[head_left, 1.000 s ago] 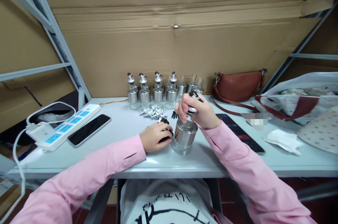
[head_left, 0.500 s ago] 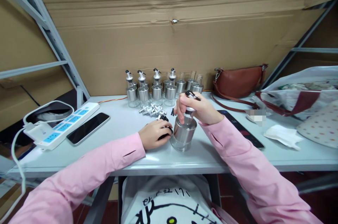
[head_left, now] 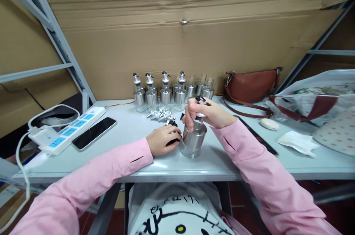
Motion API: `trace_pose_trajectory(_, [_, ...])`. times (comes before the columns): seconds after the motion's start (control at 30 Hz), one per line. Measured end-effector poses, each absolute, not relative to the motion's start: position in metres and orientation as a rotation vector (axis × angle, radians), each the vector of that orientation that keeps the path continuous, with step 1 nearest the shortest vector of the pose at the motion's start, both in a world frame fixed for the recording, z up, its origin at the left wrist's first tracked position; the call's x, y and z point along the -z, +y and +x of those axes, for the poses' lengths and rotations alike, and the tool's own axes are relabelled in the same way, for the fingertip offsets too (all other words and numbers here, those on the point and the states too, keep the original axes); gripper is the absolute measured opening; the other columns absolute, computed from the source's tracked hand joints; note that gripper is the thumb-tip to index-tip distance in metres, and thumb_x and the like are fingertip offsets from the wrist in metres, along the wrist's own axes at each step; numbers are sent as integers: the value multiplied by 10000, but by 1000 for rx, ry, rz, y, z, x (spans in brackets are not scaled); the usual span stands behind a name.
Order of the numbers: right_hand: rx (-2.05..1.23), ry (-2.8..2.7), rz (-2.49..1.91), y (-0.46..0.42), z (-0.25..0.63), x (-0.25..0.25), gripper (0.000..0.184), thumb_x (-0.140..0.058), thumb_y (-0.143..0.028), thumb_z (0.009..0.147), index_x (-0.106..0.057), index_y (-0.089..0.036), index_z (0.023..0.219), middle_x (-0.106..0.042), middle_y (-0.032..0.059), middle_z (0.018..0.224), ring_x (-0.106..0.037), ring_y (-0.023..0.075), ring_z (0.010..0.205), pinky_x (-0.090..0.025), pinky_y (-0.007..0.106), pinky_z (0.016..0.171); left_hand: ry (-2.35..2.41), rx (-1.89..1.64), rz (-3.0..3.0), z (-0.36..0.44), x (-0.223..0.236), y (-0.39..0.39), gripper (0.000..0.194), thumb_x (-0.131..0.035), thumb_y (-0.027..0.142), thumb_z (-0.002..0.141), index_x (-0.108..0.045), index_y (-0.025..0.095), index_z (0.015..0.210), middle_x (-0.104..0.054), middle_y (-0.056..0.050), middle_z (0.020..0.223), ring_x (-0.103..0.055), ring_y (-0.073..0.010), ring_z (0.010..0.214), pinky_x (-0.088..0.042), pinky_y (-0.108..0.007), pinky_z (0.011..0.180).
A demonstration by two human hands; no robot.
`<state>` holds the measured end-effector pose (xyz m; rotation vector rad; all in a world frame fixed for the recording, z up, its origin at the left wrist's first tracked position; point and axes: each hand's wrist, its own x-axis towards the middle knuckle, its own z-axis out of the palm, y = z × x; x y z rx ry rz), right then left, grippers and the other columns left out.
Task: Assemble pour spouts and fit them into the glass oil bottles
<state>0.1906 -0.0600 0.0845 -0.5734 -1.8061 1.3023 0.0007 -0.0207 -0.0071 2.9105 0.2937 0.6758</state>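
A glass bottle with a steel sleeve point(head_left: 194, 139) stands upright near the table's front edge. My right hand point(head_left: 206, 112) is closed around a pourer spout point(head_left: 200, 99) with a black flip tip, at the bottle's mouth. Whether the spout is fully seated is hidden by the fingers. Left of the bottle, my left hand point(head_left: 164, 139) curls over small black parts point(head_left: 174, 138), its fingertips close to the glass. What those fingers grip is not clear. Behind it lies a pile of silver-and-white spout pieces point(head_left: 161, 115).
Several sleeved bottles point(head_left: 165, 96) stand in rows at the back, some with spouts. Left are a phone point(head_left: 94, 134) and a power strip point(head_left: 70, 131). Right are a brown handbag point(head_left: 251, 85), a dark tablet-like device point(head_left: 257, 137), a white oval object point(head_left: 269, 124) and a tissue point(head_left: 296, 142).
The view has shifted very slightly. My right hand stays on the spout, perhaps a touch lower, and my left hand has hardly moved.
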Motion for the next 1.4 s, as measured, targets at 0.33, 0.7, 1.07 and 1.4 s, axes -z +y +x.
trace_pose_trajectory(0.33, [-1461,-2021,-400,-45,220,-85,591,-825,-339,555,-554,-177,1054,-659,70,975,-626,176,899,-489,284,750,281,-727,2951,1,6,-22,192,-410,223,865,-589,154,884,-588,-93,999,-535,-177,872,-451,-304,791])
trace_pose_trajectory(0.7, [-1425,-2141,-624,-30,234,-75,494,-794,-441,570,-667,-119,924,-680,91,908,-617,232,950,-476,343,836,292,-731,2973,1,7,-22,196,-408,223,865,-594,161,877,-594,-84,1006,-541,-177,877,-449,-298,794])
trace_pose_trajectory(1.07, [-1168,-1558,-621,-28,241,-71,409,-751,-493,622,-661,-197,890,-667,42,876,-640,205,852,-485,362,847,319,-728,2932,-1,6,-23,220,-428,301,850,-599,171,897,-615,-82,1052,-575,-190,935,-439,-326,846])
trace_pose_trajectory(1.4, [-146,-1270,-1074,14,270,-50,261,-568,-451,784,-546,-197,843,-612,27,820,-589,192,826,-447,387,862,322,-741,2955,-2,5,-21,211,-418,286,855,-599,179,870,-646,-48,1046,-598,-180,924,-423,-313,808])
